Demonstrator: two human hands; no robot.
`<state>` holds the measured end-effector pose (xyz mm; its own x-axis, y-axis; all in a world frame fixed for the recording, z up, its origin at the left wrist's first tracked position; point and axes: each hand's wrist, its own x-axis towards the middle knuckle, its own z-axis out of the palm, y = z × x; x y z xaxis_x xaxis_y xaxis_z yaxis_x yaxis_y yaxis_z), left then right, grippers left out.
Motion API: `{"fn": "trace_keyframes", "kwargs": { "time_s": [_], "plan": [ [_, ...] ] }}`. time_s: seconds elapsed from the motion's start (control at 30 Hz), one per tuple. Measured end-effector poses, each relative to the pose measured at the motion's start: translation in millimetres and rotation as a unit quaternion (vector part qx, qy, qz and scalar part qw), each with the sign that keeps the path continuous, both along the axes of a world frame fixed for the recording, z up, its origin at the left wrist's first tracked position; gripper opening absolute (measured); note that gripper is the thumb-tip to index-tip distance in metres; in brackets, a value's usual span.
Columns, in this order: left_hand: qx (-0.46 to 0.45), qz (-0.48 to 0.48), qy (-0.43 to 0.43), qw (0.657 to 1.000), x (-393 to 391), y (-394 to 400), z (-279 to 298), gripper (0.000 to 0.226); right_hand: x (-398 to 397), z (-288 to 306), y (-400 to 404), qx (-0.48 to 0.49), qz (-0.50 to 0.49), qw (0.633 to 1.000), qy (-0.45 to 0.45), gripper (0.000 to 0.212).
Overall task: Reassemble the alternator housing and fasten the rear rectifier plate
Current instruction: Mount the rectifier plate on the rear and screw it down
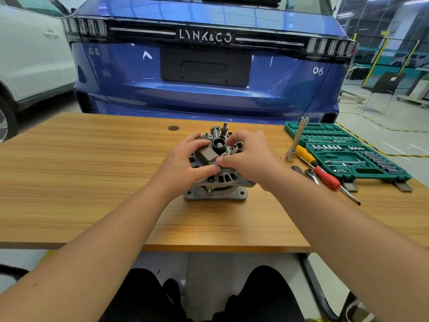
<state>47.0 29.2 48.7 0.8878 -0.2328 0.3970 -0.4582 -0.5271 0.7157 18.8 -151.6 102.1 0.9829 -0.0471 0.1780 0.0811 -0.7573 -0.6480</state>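
Grey cast-metal alternator (217, 182) standing mid wooden table (92, 170), left hand (185, 163) and right hand (248, 159) curled over its top, fingers pinching the brown rectangular rear part (207, 155), green socket case (348, 149) nearby.

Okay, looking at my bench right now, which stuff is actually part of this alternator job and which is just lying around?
In the job:
- alternator, gripped by the left hand and right hand
- brown rear part under the fingers
- socket set, likely needed for fastening
- ratchet
- standing socket extension

Lying about:
- red screwdriver
- blue car
- white car
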Motion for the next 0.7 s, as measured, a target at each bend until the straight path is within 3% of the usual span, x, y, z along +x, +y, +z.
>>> {"fn": "trace_keyframes", "kwargs": {
  "time_s": [0.13, 0.27, 0.5, 0.7],
  "plan": [
    [0.003, 0.005, -0.005, 1.000, -2, -2, 0, 0.070, -8, 2, 5, -0.111, 0.003, 0.993, -0.033, 0.007],
    [0.012, 0.012, -0.006, 1.000, -3, -3, 1, 0.071, -8, 9, 13, -0.240, -0.016, 0.970, -0.036, 0.024],
    [0.020, 0.011, -0.015, 1.000, -5, -2, 0, 0.071, -6, 10, 17, -0.292, 0.003, 0.955, -0.048, 0.024],
    [0.025, 0.001, -0.013, 1.000, -1, 2, -1, 0.071, -7, 2, 16, -0.375, 0.068, 0.913, -0.146, 0.017]
  ]
}}
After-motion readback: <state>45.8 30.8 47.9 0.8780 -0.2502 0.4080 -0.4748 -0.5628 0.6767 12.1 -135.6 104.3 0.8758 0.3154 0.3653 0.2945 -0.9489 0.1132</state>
